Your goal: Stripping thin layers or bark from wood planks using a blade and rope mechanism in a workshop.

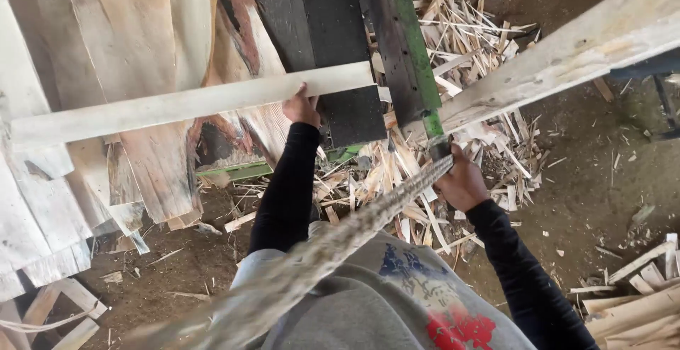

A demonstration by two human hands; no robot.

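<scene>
- Looking straight down: left hand (301, 107) sits on the near end of a pale wood strip (191, 103), fingers curled over its lower edge w/ thumb side up — closed on the strip.
- Strip runs long away from that grip, out to the left across the veneer sheets (134, 74); only a short bit pokes past the hand to the right, lying over the dark machine bed (312, 31).
- Right hand (462, 180) wraps the lower end of the green-edged lever (414, 59), fist shut round the handle tip; the rest of the lever climbs up and away from the grip.
- A frayed rope (333, 251) comes off right beside that fist and trails back toward the body, blurred near the lens.
- Handling, my read: strip looks thin, dry, light, likely flexes and droops at the far end since it's held at one end only; splintery edges, can snap across the grain. Better hold prob. nearer mid-length, flat faces pinched.
- Lever looks rigid and heavy; end grip gives most leverage.
- Below both hands: heap of offcut slivers (397, 180) on the dirt floor (602, 180); a wider plank (567, 52) slants off beyond the right fist.
</scene>
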